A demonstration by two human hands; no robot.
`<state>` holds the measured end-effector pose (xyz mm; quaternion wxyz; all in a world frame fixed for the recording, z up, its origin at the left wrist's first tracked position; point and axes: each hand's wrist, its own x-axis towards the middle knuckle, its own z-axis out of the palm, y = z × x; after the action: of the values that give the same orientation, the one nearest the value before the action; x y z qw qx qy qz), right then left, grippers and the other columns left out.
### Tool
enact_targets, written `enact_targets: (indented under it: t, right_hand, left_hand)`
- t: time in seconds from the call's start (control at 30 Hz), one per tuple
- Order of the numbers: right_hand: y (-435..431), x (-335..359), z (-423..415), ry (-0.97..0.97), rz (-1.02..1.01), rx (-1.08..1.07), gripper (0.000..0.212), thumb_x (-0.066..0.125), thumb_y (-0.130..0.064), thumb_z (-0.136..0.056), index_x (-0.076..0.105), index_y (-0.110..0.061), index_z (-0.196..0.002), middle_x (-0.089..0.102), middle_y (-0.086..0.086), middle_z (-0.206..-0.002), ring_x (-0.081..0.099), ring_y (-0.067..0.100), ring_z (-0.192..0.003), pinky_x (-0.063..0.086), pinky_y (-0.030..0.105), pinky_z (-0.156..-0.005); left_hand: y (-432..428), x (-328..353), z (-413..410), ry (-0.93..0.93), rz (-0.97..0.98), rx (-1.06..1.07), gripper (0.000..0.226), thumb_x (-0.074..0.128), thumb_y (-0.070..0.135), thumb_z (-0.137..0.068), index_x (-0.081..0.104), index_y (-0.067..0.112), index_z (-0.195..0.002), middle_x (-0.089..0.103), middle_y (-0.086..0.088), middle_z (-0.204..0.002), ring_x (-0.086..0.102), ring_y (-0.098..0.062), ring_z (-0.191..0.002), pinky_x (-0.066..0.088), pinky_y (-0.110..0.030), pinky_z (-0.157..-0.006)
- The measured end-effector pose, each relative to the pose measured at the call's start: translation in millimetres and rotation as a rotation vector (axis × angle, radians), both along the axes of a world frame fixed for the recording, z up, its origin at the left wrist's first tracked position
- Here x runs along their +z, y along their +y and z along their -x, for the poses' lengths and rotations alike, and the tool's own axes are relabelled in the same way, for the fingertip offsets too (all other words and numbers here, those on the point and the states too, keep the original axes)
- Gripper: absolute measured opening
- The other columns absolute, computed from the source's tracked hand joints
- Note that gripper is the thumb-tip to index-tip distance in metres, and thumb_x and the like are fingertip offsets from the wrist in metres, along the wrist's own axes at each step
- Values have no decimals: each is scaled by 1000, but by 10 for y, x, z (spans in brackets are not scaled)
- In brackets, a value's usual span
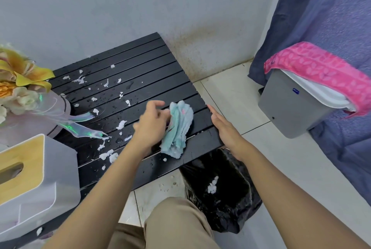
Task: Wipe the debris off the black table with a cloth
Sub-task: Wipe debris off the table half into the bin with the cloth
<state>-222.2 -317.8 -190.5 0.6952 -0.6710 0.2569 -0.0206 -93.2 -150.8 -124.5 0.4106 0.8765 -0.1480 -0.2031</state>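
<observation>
You count one table, one cloth, one tissue box, one bouquet, one grey bin, one black-bagged bin, many debris scraps.

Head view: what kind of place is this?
Probably a room in a home: a black table holding a tissue box and flower arrangement, with a bag-lined bin beside it.

Wet black slatted bench: white debris centre to 10 o'clock, cloth 3 o'clock, tissue box 8 o'clock, flower arrangement 9 o'clock.
</observation>
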Motion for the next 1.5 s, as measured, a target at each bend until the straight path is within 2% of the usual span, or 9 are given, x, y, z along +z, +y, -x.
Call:
enact_targets:
  t: [0.13,0.37,0.6,0.77,0.87,1.07,1.27,1.4,1.5]
  right_hand:
    - [-3,-26,-2,-2,1,2,42,28,-47,-104,27,-50,-147,24,-25,-154,21,-6,-138,13,19,-110]
    - [-8,-59,-2,-3,1,-12,42,28,-46,-105,29,-49,-147,27,-26,-151,22,-10,-134,16,18,-108]
    - [5,-74,-16,-13,13,-32,42,29,-43,-105,31,-46,-147,27,-24,-154,23,-8,-137,15,19,-112]
    - [-8,-79,-19,-13,10,-25,41,29,-47,-105,33,-48,-146,30,-22,-154,27,-4,-139,18,27,-118]
    - [2,-49,-12,-9,3,-23,41,28,-46,-105,31,-50,-145,26,-24,-155,22,-6,-138,15,21,-112]
    - [3,-62,-23,-8,-3,-13,42,27,-46,-105,28,-49,-147,25,-25,-154,20,-8,-135,14,21,-109]
    - [-17,-43,-15,-20,-12,2,41,28,-42,-106,31,-48,-146,26,-25,-154,21,-8,-137,15,19,-107]
    - [-26,-69,-15,-10,-11,4,41,29,-48,-104,30,-54,-144,25,-25,-155,20,-4,-141,15,29,-118]
    - [-27,-95,-22,-7,-29,18,38,31,-56,-100,32,-62,-138,27,-25,-155,25,0,-142,19,39,-121]
  left_hand:
    - [6,6,-227,-375,-39,246,21,44,26,-96,51,27,-117,57,13,-109,53,-21,-111,28,-43,-106]
    - [6,-475,312,-613,-460,-376,58,28,55,-98,16,35,-152,7,1,-162,1,-30,-148,13,-51,-118]
    - [-563,-513,-290,-606,-307,-306,40,39,22,-95,48,14,-133,44,-7,-143,41,-33,-124,44,-50,-95]
    - [-252,-376,241,-408,53,-675,40,52,12,-97,55,22,-135,45,5,-147,35,-11,-138,27,-29,-115]
    - [69,-195,82,-248,179,-499,29,52,33,-95,63,42,-120,55,17,-134,47,-1,-125,39,-29,-103]
    - [206,-572,356,-654,-299,-140,44,37,36,-93,55,20,-130,48,-11,-128,42,-35,-104,30,-38,-92]
    - [10,-419,1083,-415,79,-447,37,46,22,-100,53,27,-135,43,8,-133,29,-14,-112,27,-22,-101]
    - [29,-316,462,-351,92,-140,32,50,25,-99,59,26,-130,48,7,-128,31,-13,-115,12,1,-95]
    - [-97,-436,265,-455,-145,-100,36,53,27,-96,56,26,-132,45,1,-134,32,-25,-112,26,-30,-103]
